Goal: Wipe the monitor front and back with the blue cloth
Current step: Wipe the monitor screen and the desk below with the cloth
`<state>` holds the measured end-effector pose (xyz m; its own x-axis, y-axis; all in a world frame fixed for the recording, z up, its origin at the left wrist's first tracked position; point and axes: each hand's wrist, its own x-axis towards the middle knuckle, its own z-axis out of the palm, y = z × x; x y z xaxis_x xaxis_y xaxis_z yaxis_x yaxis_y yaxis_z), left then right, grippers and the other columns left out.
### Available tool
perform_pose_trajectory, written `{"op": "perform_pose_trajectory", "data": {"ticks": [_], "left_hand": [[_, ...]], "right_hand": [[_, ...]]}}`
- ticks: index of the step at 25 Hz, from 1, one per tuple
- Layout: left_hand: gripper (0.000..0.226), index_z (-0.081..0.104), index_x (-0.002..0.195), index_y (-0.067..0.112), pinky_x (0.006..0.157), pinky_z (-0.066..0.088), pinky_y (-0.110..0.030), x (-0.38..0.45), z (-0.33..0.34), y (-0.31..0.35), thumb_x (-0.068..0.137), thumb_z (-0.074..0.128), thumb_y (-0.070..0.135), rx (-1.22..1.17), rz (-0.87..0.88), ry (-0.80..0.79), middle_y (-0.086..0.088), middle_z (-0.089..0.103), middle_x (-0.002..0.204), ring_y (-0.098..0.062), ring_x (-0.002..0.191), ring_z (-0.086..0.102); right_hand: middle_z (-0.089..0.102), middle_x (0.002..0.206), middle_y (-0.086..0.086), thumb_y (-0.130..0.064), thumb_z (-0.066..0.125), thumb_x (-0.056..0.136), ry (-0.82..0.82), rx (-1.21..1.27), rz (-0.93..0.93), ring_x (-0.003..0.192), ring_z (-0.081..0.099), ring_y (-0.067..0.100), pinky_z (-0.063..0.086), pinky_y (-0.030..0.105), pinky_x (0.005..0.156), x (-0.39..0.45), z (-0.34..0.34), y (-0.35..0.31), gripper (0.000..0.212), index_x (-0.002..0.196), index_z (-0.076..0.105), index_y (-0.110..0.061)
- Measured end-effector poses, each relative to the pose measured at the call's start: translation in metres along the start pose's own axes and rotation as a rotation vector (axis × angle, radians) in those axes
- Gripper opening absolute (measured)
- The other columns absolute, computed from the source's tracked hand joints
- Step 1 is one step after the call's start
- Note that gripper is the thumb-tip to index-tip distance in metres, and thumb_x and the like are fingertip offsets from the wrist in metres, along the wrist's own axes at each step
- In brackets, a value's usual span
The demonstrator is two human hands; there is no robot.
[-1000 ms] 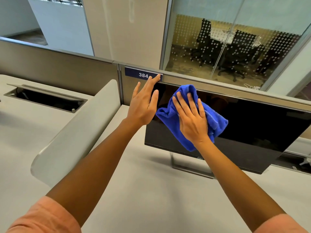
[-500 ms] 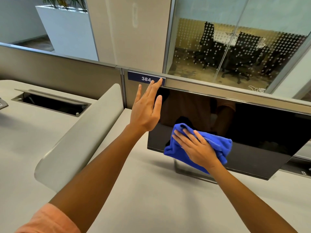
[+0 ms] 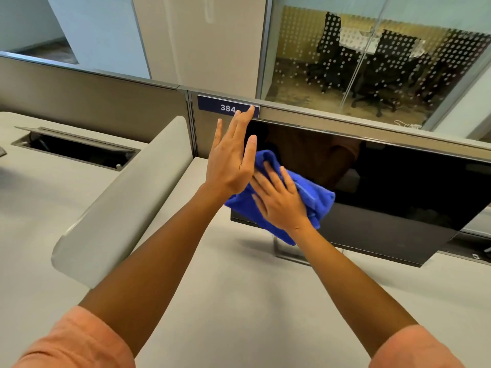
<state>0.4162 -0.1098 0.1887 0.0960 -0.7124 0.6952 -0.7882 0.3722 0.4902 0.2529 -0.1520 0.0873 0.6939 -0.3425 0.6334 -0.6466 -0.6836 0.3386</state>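
Observation:
A wide black monitor point(image 3: 393, 187) stands on a silver stand point(image 3: 288, 252) on the grey desk, its screen dark and facing me. My right hand point(image 3: 281, 201) lies flat on the bunched blue cloth point(image 3: 316, 200) and presses it against the left part of the screen. My left hand point(image 3: 232, 158) is held upright with fingers straight and apart, its palm against the monitor's left edge, and it overlaps the cloth's left end. The monitor's back is hidden.
A tan cubicle partition with a blue "384" plate point(image 3: 225, 107) runs right behind the monitor. A curved grey divider point(image 3: 125, 192) stands to the left, beside an open cable tray point(image 3: 74, 148). Glass walls and office chairs lie beyond.
My right hand slid the cloth from the screen's top down to its bottom edge, then up and left, so it now sits by my left hand. My left hand stayed on the monitor's left edge.

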Motion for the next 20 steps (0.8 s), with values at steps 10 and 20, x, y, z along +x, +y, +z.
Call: {"op": "perform_pose_trajectory", "data": {"ticks": [10, 20], "left_hand": [[0.058, 0.02, 0.157, 0.016, 0.125, 0.0, -0.041, -0.005, 0.003, 0.002, 0.103, 0.032, 0.032, 0.024, -0.022, 0.011, 0.0, 0.031, 0.16, -0.016, 0.15, 0.023], [0.058, 0.02, 0.156, 0.018, 0.123, -0.009, -0.042, -0.007, 0.005, 0.002, 0.102, 0.032, 0.033, 0.081, -0.028, 0.015, 0.002, 0.03, 0.161, -0.013, 0.151, 0.018]], "right_hand": [[0.002, 0.165, 0.014, -0.019, 0.047, 0.098, -0.33, -0.12, -0.427, 0.152, 0.006, 0.033, 0.006, 0.047, 0.121, -0.077, 0.044, -0.039, 0.076, 0.156, 0.001, -0.005], [0.064, 0.127, 0.008, -0.018, 0.071, 0.085, -0.284, -0.058, -0.306, 0.107, 0.064, 0.023, 0.055, 0.032, 0.089, -0.072, 0.023, -0.06, 0.057, 0.138, 0.054, -0.006]]}}
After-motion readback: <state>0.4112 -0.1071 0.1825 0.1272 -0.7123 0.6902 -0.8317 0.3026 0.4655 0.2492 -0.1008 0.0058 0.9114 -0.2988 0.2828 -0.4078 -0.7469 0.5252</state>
